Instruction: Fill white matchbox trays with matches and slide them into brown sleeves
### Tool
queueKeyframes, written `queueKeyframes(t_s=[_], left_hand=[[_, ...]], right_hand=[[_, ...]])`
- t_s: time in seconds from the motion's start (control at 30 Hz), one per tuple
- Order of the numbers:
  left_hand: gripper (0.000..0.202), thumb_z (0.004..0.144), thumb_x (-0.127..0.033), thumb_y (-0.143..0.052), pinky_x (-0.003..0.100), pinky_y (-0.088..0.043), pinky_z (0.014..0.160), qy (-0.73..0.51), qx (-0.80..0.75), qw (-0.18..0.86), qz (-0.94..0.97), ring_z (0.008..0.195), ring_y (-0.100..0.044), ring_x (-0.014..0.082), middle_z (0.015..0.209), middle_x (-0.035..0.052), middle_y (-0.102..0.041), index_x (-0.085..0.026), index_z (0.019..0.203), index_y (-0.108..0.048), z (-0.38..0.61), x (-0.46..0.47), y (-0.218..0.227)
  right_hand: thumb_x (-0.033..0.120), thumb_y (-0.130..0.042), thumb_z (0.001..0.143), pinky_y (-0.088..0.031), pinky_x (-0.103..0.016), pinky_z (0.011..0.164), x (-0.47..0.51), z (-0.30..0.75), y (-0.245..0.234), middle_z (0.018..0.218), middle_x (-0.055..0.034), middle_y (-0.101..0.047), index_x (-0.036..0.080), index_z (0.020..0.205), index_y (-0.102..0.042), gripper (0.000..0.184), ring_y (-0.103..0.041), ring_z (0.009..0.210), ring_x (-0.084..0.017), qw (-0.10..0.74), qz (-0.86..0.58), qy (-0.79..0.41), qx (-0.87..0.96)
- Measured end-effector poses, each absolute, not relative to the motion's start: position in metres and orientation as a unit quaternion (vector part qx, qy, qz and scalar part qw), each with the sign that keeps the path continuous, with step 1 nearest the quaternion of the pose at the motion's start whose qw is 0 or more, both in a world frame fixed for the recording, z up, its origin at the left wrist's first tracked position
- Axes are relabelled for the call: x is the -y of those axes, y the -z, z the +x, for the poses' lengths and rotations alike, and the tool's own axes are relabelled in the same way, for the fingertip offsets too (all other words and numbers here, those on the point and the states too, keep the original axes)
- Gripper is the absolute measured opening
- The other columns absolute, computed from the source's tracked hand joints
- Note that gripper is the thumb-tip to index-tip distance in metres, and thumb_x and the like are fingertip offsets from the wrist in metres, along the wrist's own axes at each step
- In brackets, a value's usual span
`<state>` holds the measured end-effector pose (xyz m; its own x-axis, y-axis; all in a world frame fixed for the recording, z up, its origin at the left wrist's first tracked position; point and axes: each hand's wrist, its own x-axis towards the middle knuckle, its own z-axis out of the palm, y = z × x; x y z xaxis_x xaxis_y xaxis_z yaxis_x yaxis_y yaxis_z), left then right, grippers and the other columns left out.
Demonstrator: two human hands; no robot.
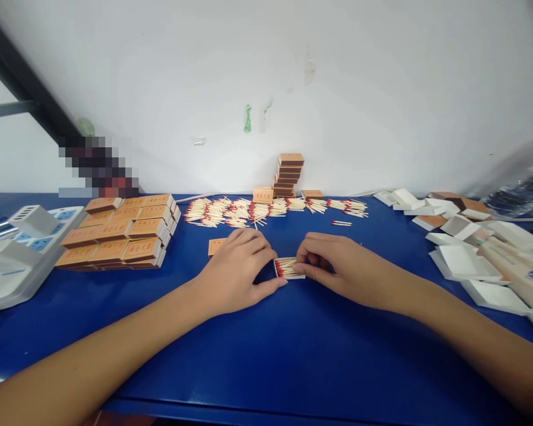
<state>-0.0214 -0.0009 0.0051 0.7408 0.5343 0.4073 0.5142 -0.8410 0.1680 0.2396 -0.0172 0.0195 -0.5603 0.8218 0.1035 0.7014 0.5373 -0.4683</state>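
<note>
In front of me a white matchbox tray (pixel 299 277) lies on the blue table, filled with red-headed matches (pixel 286 267). The thumb and fingertips of my left hand (pixel 237 269) grip the tray's left end. At the right end, my right hand (pixel 326 260) has its thumb and fingers pinched over the matches' pale ends, its other fingers curled in. An orange matchbox cover (pixel 215 245) lies just behind my left hand, which partly hides it. Beyond both hands, loose matches (pixel 231 212) spread in a long row, and a few stray matches (pixel 341 223) lie apart to the right.
Filled orange matchboxes (pixel 115 231) are stacked at the left beside a white power strip (pixel 39 242). A leaning matchbox stack (pixel 288 174) rises against the wall. White trays (pixel 464 260) lie heaped at the right, near a beige pack (pixel 519 266).
</note>
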Motion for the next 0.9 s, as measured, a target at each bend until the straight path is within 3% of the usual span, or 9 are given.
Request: queueKeyframes(t_s=[0.2, 0.5, 0.9], left_hand=[[0.030, 0.101, -0.046, -0.073, 0.050, -0.050, 0.106, -0.230, -0.280, 0.025, 0.932, 0.117, -0.065, 0.0321, 0.107, 0.0096, -0.076, -0.017, 0.109, -0.073, -0.022, 0.001, -0.005], [0.029, 0.102, -0.045, -0.071, 0.050, -0.050, 0.108, -0.235, -0.260, 0.031, 0.936, 0.120, -0.065, 0.0317, 0.111, 0.0105, -0.075, -0.018, 0.111, -0.073, -0.021, 0.002, -0.004], [0.030, 0.102, -0.046, -0.071, 0.050, -0.050, 0.110, -0.232, -0.255, 0.031, 0.938, 0.120, -0.065, 0.0320, 0.111, 0.0107, -0.075, -0.016, 0.110, -0.073, -0.021, 0.002, -0.003]], right_hand=[[0.033, -0.055, 0.108, -0.044, -0.031, 0.067, 0.017, 0.239, -0.022, 0.090, -0.0026, -0.067, 0.023, 0.090, -0.062, 0.021, -0.060, 0.074, -0.017, 0.160, -0.433, -0.188, 0.867], [0.032, -0.062, 0.105, -0.047, -0.031, 0.066, 0.020, 0.226, -0.011, 0.093, -0.0038, -0.066, 0.024, 0.102, -0.067, 0.010, -0.061, 0.076, -0.017, 0.227, -0.439, -0.170, 0.853], [0.029, -0.062, 0.104, -0.047, -0.031, 0.065, 0.019, 0.232, -0.016, 0.097, -0.0038, -0.064, 0.023, 0.095, -0.068, 0.012, -0.061, 0.073, -0.015, 0.202, -0.428, -0.143, 0.869]])
